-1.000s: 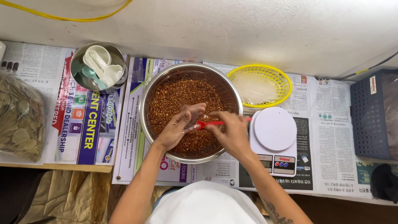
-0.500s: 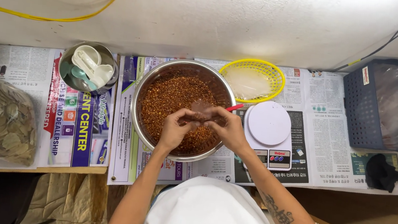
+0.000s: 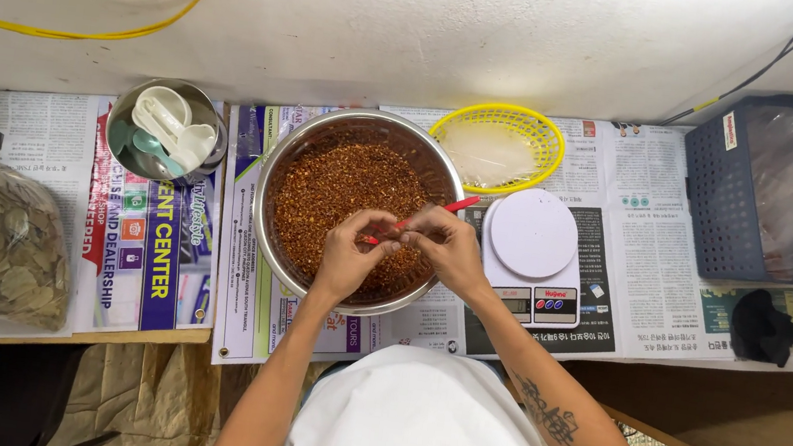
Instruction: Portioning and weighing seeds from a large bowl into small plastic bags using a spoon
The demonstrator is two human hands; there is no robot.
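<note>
Both hands meet over the steel bowl [image 3: 272, 172] of red flakes [image 3: 335, 190]. The left hand [image 3: 349, 253] and right hand [image 3: 449, 250] pinch a red spoon [image 3: 454, 205] between them. A white scale [image 3: 534, 235] sits just beside.

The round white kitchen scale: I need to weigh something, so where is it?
In the head view, the round white kitchen scale sits right of the steel bowl of red flakes, just below the yellow plastic basket.

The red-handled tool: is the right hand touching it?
Touching. The head view shows the right hand closed around the red-handled tool, its handle sticking out past the fingers, above the bowl.
</note>
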